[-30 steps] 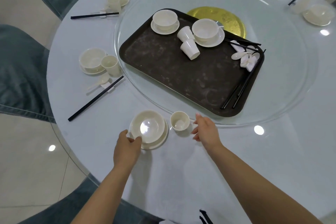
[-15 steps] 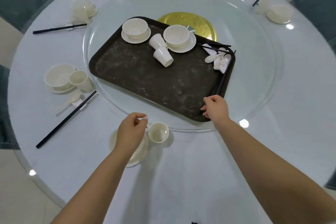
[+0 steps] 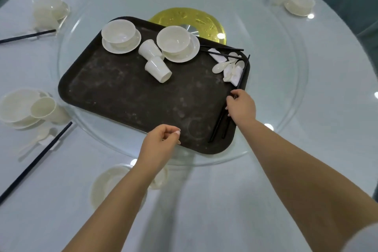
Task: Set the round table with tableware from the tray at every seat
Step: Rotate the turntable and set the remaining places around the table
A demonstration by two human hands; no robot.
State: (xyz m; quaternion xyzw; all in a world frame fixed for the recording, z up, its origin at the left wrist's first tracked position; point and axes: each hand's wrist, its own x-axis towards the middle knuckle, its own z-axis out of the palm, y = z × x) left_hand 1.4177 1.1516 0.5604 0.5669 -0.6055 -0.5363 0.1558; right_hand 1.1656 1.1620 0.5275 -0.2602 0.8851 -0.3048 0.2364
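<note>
Lying along the dark tray (image 3: 122,96), thin black chopsticks (image 3: 241,75).

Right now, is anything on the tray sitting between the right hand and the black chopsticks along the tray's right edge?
Nothing visible does. The right hand is already on the black chopsticks by the tray edge. The spoons lie farther up that edge, beyond the hand, and the cups lie well to the left.

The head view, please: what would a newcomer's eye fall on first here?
Probably the dark tray on the glass turntable at the table's centre, holding two white bowls on saucers at its far edge. Next, the right hand touching black chopsticks along the tray's right edge, while the left hand hovers loosely curled at its near edge.
</note>
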